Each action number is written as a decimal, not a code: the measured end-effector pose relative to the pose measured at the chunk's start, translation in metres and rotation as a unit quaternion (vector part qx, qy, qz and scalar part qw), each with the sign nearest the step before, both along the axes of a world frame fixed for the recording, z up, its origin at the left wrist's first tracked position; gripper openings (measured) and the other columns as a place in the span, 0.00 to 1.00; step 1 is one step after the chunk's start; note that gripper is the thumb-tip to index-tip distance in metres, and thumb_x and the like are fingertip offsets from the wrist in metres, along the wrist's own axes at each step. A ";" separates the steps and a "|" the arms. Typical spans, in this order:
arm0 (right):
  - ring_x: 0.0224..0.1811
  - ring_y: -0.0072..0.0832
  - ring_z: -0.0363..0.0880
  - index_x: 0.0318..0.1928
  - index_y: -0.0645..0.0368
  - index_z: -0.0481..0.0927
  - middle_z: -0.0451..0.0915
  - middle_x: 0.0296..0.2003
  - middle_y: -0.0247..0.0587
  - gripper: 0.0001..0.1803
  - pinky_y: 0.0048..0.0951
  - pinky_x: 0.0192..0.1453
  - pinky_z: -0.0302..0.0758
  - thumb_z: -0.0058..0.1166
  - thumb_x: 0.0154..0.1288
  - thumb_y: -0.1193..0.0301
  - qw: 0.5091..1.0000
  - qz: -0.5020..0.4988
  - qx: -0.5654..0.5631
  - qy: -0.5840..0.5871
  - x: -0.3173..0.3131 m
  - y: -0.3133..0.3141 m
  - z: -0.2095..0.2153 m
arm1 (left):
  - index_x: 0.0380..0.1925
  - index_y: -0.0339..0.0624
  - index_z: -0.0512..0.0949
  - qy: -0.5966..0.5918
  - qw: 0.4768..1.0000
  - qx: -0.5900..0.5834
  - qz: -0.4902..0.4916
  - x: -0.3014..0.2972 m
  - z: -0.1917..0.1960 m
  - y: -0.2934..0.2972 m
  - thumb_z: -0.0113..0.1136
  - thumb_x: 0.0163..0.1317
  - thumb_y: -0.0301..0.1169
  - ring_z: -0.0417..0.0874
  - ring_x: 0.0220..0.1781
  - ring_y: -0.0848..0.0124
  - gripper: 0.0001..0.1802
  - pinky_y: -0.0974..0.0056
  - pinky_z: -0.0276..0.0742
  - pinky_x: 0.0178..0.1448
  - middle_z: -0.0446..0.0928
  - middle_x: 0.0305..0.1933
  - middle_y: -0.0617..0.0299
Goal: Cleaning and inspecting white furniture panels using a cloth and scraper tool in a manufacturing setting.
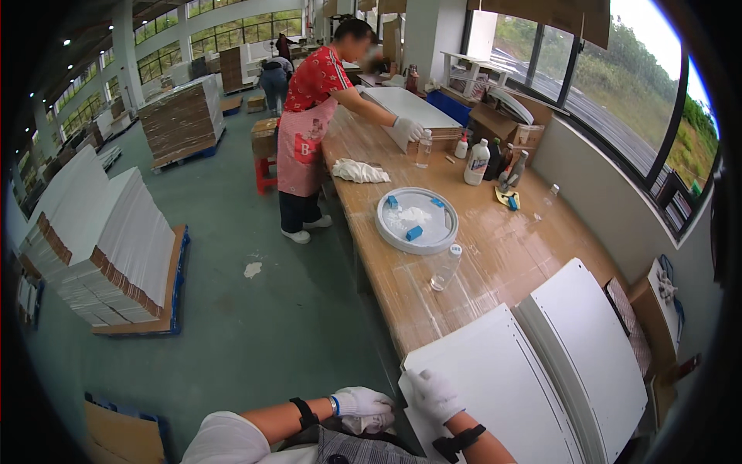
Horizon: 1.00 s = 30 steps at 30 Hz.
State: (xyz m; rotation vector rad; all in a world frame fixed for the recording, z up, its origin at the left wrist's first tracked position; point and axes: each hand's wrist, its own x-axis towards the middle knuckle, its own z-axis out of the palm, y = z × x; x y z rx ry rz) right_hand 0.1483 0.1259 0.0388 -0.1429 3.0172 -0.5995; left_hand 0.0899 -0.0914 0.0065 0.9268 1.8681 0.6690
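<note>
My right hand (435, 397), in a white knit glove, rests on the near white panel (495, 379) close to its left edge, fingers laid on the surface. To the left, just off that edge, my left hand (362, 402), also gloved, is closed round what looks like a bunched white cloth (366, 423); its fingers are partly hidden. Beside the near panel lies a stack of curved-edged white panels (591, 340). A clear bottle with a white cap (446, 268) stands beyond the panel, near a round white tray (417, 246) holding white powder and blue blocks.
Across the wooden table (510, 243), a person in a pink apron (307, 147) reaches a gloved hand to a clear bottle (423, 148). A white rag (361, 172) and several bottles (477, 162) stand about. Stacked white sheets on a pallet (116, 247) occupy the floor left.
</note>
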 end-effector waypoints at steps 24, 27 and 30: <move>0.37 0.43 0.78 0.58 0.44 0.72 0.76 0.37 0.45 0.26 0.41 0.43 0.76 0.46 0.58 0.77 0.988 0.035 0.106 -0.103 0.006 -0.067 0.013 | 0.47 0.40 0.80 -0.070 0.980 -0.059 0.178 -0.042 -0.017 -0.153 0.50 0.64 0.40 0.81 0.50 0.68 0.19 0.67 0.73 0.58 0.82 0.47 0.58; 0.37 0.43 0.78 0.58 0.44 0.72 0.76 0.36 0.47 0.24 0.43 0.40 0.76 0.44 0.60 0.76 0.997 -0.076 -0.012 0.019 0.012 -0.043 0.003 | 0.46 0.40 0.81 -0.081 0.980 -0.059 0.172 -0.045 -0.020 -0.153 0.49 0.64 0.38 0.81 0.49 0.68 0.18 0.67 0.73 0.57 0.82 0.46 0.58; 0.35 0.43 0.77 0.56 0.45 0.74 0.75 0.34 0.46 0.21 0.41 0.39 0.75 0.45 0.62 0.74 0.937 -0.329 -0.047 0.112 0.003 -0.009 -0.017 | 0.46 0.43 0.81 -0.073 0.982 -0.052 0.165 -0.051 -0.015 -0.146 0.47 0.62 0.39 0.81 0.49 0.66 0.19 0.66 0.73 0.58 0.82 0.47 0.57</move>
